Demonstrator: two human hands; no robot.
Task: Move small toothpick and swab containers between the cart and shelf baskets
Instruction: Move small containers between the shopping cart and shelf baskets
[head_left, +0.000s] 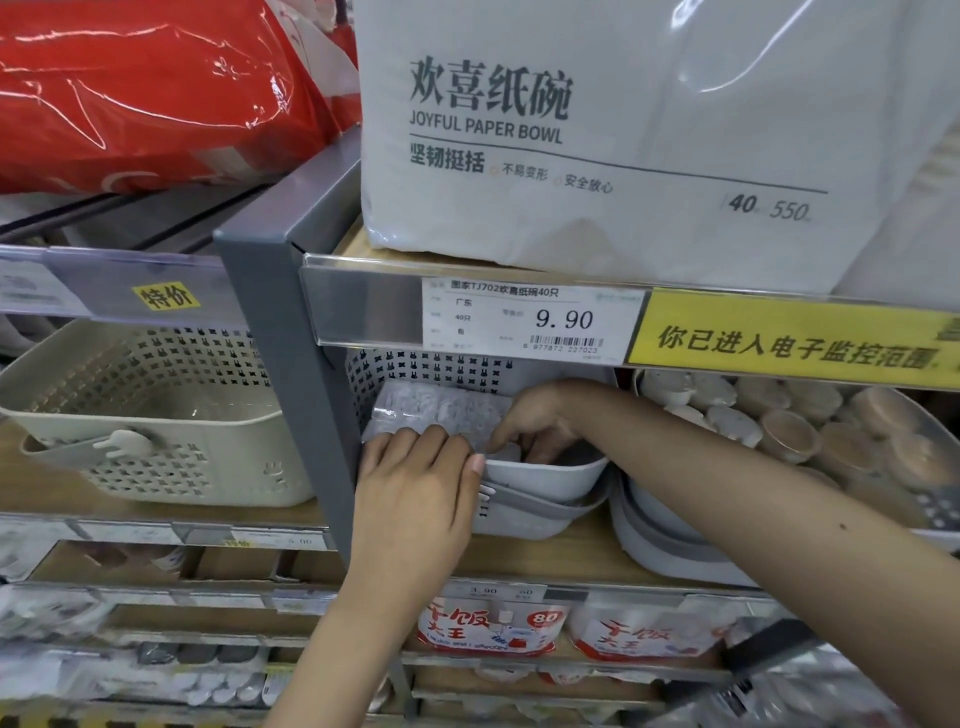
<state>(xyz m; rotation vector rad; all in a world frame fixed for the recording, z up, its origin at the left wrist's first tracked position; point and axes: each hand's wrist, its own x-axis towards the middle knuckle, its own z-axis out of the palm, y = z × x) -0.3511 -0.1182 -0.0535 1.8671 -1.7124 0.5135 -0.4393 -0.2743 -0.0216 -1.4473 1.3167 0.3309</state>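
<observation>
While two hands reach under the shelf, the left hand (415, 483) curls its fingers over the front rim of a grey basket (545, 473), gripping it. The right hand (530, 421) dips inside, fingers bent; its hold cannot be told. One clear swab packet (436, 410) leans within, long axis left-right.

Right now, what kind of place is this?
Most likely a retail shop aisle: a price tag reading 9.90 with a barcode on the shelf edge, a packaged paper bowl pack above, and both hands at a stocked shelf basket.
</observation>
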